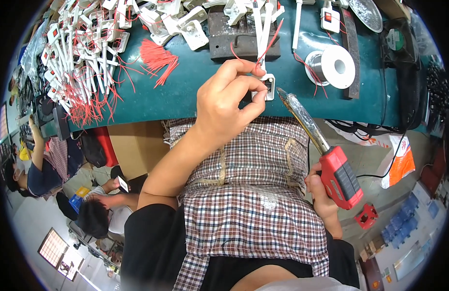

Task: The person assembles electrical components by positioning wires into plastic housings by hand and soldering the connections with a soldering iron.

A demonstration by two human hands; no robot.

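My left hand [227, 97] is closed at the table's near edge, its fingers gripping a small white plastic housing [270, 95]. A white stem [265, 36] runs up from the housing, and a red wire [274, 41] rises beside it near my fingertips. The fingers hide part of the housing. In my right hand [322, 196] is a soldering iron [342, 178] with a red and black handle. Its dark tip [280, 92] points up and left, just right of the housing and apparently apart from it.
White parts with red wires [96, 53] are heaped at the left, beside a bundle of cut red wires [158, 58]. A dark metal block [222, 48] lies ahead. Rightward are a solder spool [348, 72], a metal bar [351, 43] and a black fan [398, 41]. Two people sit at left.
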